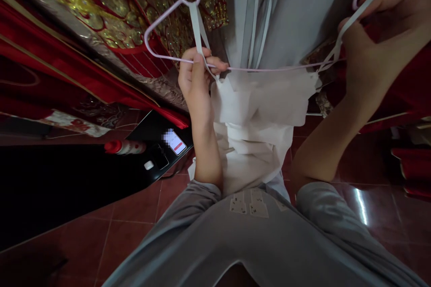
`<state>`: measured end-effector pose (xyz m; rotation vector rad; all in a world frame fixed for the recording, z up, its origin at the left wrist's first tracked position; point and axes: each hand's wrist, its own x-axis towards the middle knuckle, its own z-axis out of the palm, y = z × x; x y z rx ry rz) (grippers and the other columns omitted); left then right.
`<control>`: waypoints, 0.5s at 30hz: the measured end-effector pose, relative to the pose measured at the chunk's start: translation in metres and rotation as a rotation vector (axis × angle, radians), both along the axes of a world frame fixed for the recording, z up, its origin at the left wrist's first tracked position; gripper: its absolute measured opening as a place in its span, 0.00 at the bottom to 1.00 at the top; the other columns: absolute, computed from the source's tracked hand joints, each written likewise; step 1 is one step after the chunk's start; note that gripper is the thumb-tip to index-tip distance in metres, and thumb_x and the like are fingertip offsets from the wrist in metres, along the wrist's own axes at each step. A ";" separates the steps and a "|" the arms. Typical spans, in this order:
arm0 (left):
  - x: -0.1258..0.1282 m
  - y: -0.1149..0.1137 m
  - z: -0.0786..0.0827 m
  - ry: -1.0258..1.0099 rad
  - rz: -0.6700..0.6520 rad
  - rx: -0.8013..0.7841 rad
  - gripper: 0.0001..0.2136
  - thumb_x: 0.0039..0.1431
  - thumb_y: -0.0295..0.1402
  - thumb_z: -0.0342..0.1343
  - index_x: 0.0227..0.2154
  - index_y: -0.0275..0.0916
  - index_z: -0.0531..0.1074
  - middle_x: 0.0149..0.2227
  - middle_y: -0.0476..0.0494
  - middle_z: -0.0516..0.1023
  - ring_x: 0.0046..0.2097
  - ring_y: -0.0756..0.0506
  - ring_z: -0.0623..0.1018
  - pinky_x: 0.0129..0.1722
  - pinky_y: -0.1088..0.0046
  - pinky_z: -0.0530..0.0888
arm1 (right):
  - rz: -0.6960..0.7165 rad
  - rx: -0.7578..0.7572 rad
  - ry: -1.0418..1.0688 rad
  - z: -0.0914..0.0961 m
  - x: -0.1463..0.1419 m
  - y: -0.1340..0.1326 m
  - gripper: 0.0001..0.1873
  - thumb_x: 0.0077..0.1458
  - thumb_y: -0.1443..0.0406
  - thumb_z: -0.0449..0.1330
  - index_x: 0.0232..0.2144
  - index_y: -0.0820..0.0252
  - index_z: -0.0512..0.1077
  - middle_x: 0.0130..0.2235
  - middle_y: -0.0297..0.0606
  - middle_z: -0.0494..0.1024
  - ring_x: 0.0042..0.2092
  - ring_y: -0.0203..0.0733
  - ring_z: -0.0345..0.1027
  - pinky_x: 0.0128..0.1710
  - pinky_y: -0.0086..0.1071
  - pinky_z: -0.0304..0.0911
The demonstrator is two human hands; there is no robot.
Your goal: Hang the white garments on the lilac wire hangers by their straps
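A pink clothes hanger [269, 70] is held up in front of me, its lower bar running across the view. My left hand [198, 74] is closed around that bar near its left end, with the thumb over a white strap [196, 27] looped on the hanger's left notch. In my right hand [380, 45], thumb and fingers pinch the other white strap [350, 22] beside the hanger's right end. A white tiered garment [262, 103] hangs below the bar by these straps. The hanger's hook lies outside the view.
Red and gold sequined garments [101, 13] hang on the left, and grey cloth [289, 22] hangs behind the hanger. A black table [67, 179] at left carries a lit phone [176, 142], a red-capped bottle [124, 146] and a small white case [148, 165]. Red tiles [134, 206] cover the floor.
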<state>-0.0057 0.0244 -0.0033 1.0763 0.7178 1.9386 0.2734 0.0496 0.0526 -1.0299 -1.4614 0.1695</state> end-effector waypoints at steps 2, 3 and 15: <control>0.000 -0.001 0.001 0.006 -0.015 -0.002 0.11 0.78 0.36 0.52 0.36 0.43 0.73 0.28 0.47 0.75 0.33 0.43 0.78 0.42 0.65 0.76 | -0.058 0.114 -0.091 -0.002 -0.001 0.003 0.18 0.46 0.84 0.63 0.31 0.57 0.77 0.38 0.34 0.77 0.44 0.36 0.73 0.49 0.32 0.68; 0.000 -0.001 0.002 0.008 -0.018 -0.006 0.11 0.78 0.36 0.52 0.36 0.44 0.73 0.27 0.47 0.75 0.32 0.43 0.78 0.41 0.65 0.76 | -0.075 0.161 -0.145 -0.003 -0.001 0.004 0.20 0.44 0.86 0.63 0.31 0.58 0.76 0.38 0.34 0.77 0.46 0.38 0.73 0.50 0.33 0.67; 0.008 -0.009 0.012 -0.014 0.001 -0.158 0.13 0.74 0.45 0.59 0.34 0.45 0.73 0.26 0.48 0.75 0.33 0.43 0.79 0.40 0.67 0.76 | 0.151 0.329 -0.148 -0.025 -0.064 -0.052 0.08 0.64 0.64 0.60 0.42 0.48 0.79 0.39 0.35 0.80 0.43 0.41 0.74 0.43 0.40 0.69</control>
